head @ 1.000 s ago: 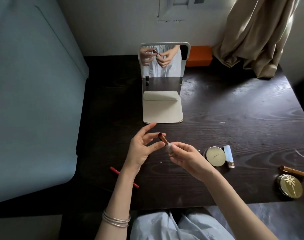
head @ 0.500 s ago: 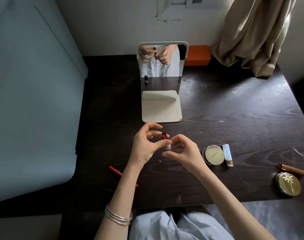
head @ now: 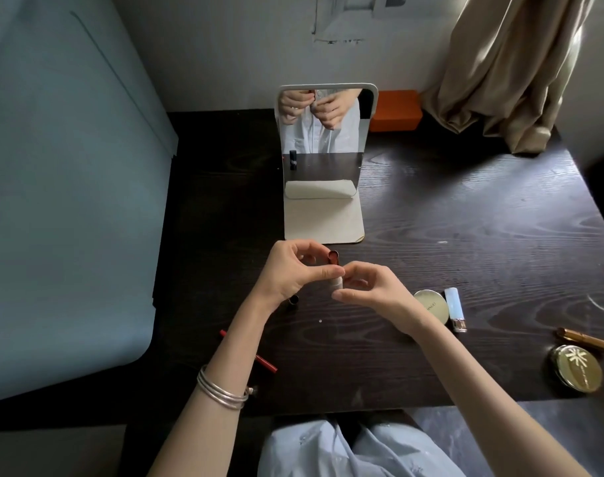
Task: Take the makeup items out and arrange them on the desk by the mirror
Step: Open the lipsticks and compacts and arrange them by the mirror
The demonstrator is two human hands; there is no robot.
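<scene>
Your left hand [head: 287,270] and right hand [head: 373,290] both pinch the uncapped lipstick [head: 335,270] between them, above the counter [head: 466,235]. Risk: slipping fingers smear its exposed tip.

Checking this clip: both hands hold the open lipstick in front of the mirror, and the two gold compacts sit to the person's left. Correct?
Not quite. In the head view both gold compacts lie to the person's right. Both hands do hold the open lipstick before the mirror.

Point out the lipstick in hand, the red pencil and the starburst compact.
lipstick [head: 334,259], head view, on its open reddish tip.
red pencil [head: 266,363], head view, on its near end.
starburst compact [head: 577,369], head view, on its gold lid.
</scene>
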